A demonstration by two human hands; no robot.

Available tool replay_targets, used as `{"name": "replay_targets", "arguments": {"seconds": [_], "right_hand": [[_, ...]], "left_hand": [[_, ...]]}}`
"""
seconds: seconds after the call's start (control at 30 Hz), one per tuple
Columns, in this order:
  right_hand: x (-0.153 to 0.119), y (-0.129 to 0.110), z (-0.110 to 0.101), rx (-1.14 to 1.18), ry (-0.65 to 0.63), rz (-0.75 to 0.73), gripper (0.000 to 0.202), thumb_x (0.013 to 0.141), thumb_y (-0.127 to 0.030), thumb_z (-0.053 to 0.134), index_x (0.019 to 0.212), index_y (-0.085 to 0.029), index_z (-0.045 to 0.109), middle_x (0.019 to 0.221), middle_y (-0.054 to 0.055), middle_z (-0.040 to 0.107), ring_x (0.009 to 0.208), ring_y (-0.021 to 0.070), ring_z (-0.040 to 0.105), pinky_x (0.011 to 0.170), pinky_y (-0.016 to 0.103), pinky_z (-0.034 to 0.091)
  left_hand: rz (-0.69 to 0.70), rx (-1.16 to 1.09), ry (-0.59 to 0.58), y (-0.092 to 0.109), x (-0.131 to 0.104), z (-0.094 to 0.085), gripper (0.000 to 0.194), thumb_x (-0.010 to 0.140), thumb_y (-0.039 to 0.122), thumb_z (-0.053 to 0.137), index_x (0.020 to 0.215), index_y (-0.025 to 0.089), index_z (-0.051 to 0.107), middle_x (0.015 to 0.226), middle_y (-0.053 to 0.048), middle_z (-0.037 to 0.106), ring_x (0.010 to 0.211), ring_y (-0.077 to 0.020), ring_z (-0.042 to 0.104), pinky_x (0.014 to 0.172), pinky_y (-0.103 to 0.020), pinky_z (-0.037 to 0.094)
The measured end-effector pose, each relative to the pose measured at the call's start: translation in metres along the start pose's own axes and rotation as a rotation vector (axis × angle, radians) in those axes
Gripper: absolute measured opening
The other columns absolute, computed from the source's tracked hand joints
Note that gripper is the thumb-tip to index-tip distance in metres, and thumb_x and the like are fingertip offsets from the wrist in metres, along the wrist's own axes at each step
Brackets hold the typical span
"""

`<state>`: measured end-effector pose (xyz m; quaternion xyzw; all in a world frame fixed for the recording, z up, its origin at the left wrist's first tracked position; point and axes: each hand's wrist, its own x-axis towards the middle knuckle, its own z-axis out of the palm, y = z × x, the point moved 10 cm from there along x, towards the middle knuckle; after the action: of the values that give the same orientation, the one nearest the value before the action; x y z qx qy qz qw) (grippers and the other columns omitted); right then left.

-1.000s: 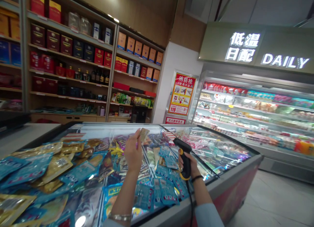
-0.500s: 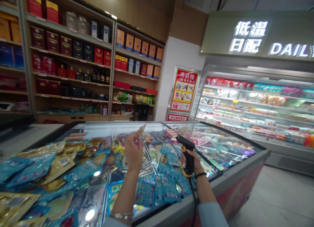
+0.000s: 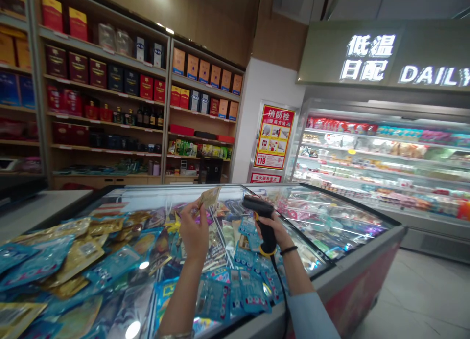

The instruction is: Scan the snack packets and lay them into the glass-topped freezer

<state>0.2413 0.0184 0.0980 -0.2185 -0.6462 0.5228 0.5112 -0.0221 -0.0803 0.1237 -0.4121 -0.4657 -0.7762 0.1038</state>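
My left hand [image 3: 193, 229] pinches a small gold packet [image 3: 210, 197] by its lower edge, holding it up above the glass top of a chest freezer [image 3: 323, 275]. In my right hand [image 3: 276, 229] is a black and yellow barcode scanner [image 3: 267, 227], its head pointing left towards the packet. A cable [image 3: 281, 280] hangs from the scanner's handle over the freezer's front edge. Beneath my hands, blue packets [image 3: 249, 287] lie on the glass. A larger heap of gold packets [image 3: 82, 256] and blue packets [image 3: 119, 268] spreads to the left.
Shelves of boxed bottles [image 3: 125, 79] line the back wall. A red fire hydrant poster [image 3: 274, 136] hangs on the white pillar. An open refrigerated display [image 3: 385, 158] stands at the right beyond tiled floor [image 3: 422, 290]. A pale counter [image 3: 47, 207] adjoins the freezer at left.
The scanner in my right hand has moved left, closer to the packet. My left hand has shifted slightly left, and the packet now shows more of its flat face.
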Motion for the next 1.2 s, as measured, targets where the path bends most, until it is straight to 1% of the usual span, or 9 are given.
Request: {"name": "replay_targets", "arguments": {"seconds": [0.1, 0.2, 0.47, 0.57, 0.7, 0.8, 0.9, 1.07, 1.2], "right_hand": [[0.021, -0.007, 0.026, -0.029, -0.103, 0.001, 0.020, 0.076, -0.034, 0.068, 0.086, -0.018, 0.059, 0.053, -0.002, 0.059, 0.037, 0.0110, 0.050, 0.036, 0.022, 0.041], [0.031, -0.003, 0.033, -0.010, -0.108, 0.003, 0.019, 0.075, -0.033, 0.069, 0.084, -0.020, 0.058, 0.053, -0.003, 0.058, 0.037, 0.0107, 0.049, 0.036, 0.022, 0.040], [0.024, 0.027, 0.007, 0.025, -0.011, 0.077, 0.027, 0.070, -0.038, 0.071, 0.084, -0.020, 0.056, 0.050, -0.003, 0.057, 0.036, 0.0114, 0.049, 0.036, 0.022, 0.039], [0.025, 0.034, -0.001, 0.058, 0.036, 0.084, 0.030, 0.068, -0.039, 0.070, 0.086, -0.019, 0.057, 0.049, -0.003, 0.057, 0.036, 0.0117, 0.049, 0.036, 0.023, 0.039], [0.027, 0.029, -0.002, 0.074, 0.078, 0.070, 0.031, 0.066, -0.041, 0.071, 0.082, -0.019, 0.057, 0.048, -0.003, 0.056, 0.034, 0.0117, 0.048, 0.034, 0.022, 0.037], [0.027, 0.014, 0.005, 0.053, 0.056, 0.075, 0.030, 0.066, -0.041, 0.071, 0.081, -0.018, 0.059, 0.047, -0.003, 0.054, 0.033, 0.0116, 0.048, 0.033, 0.022, 0.036], [0.020, -0.010, 0.015, 0.045, 0.009, 0.067, 0.028, 0.068, -0.041, 0.070, 0.082, -0.018, 0.061, 0.047, -0.002, 0.054, 0.034, 0.0121, 0.048, 0.034, 0.023, 0.037], [0.008, -0.046, 0.031, 0.051, 0.009, 0.022, 0.021, 0.071, -0.037, 0.069, 0.083, -0.020, 0.063, 0.051, 0.000, 0.055, 0.037, 0.0133, 0.050, 0.035, 0.024, 0.038], [0.013, -0.057, 0.064, 0.072, -0.031, 0.024, 0.020, 0.072, -0.037, 0.068, 0.080, -0.021, 0.063, 0.051, 0.001, 0.054, 0.037, 0.0136, 0.049, 0.035, 0.025, 0.039]], "left_hand": [[0.029, 0.029, 0.000, 0.001, 0.002, -0.002, 0.020, 0.087, 0.036, 0.055, 0.098, 0.020, 0.050, 0.097, -0.007, 0.063, 0.085, -0.0171, 0.065, 0.073, -0.030, 0.053], [0.071, 0.066, -0.002, 0.005, 0.003, -0.003, 0.017, 0.089, 0.035, 0.053, 0.096, 0.020, 0.050, 0.096, -0.007, 0.063, 0.090, -0.0184, 0.064, 0.077, -0.031, 0.052], [0.156, 0.105, 0.010, 0.016, 0.003, -0.003, 0.010, 0.089, 0.030, 0.051, 0.090, 0.019, 0.052, 0.090, -0.006, 0.061, 0.087, -0.0185, 0.061, 0.077, -0.031, 0.049], [0.200, 0.139, -0.062, 0.019, 0.003, 0.004, 0.010, 0.090, 0.023, 0.046, 0.085, 0.019, 0.054, 0.086, -0.005, 0.058, 0.085, -0.0185, 0.058, 0.078, -0.032, 0.048], [0.098, 0.205, -0.118, -0.003, 0.006, 0.007, 0.015, 0.090, 0.019, 0.042, 0.091, 0.019, 0.057, 0.093, -0.007, 0.056, 0.084, -0.0189, 0.057, 0.077, -0.032, 0.047], [-0.047, 0.253, -0.049, -0.025, 0.010, -0.005, 0.017, 0.089, 0.018, 0.042, 0.097, 0.018, 0.057, 0.098, -0.009, 0.055, 0.084, -0.0199, 0.056, 0.076, -0.033, 0.047], [-0.139, 0.221, 0.025, -0.031, 0.011, -0.016, 0.014, 0.087, 0.018, 0.045, 0.095, 0.017, 0.056, 0.097, -0.010, 0.054, 0.087, -0.0209, 0.056, 0.078, -0.034, 0.048], [-0.161, 0.049, 0.131, -0.011, 0.017, -0.044, 0.011, 0.088, 0.021, 0.048, 0.087, 0.018, 0.059, 0.095, -0.007, 0.053, 0.085, -0.0172, 0.057, 0.076, -0.030, 0.049], [-0.169, 0.027, 0.279, 0.012, 0.037, -0.098, 0.011, 0.087, 0.022, 0.053, 0.084, 0.017, 0.063, 0.091, -0.006, 0.052, 0.080, -0.0144, 0.057, 0.069, -0.026, 0.048]]}}
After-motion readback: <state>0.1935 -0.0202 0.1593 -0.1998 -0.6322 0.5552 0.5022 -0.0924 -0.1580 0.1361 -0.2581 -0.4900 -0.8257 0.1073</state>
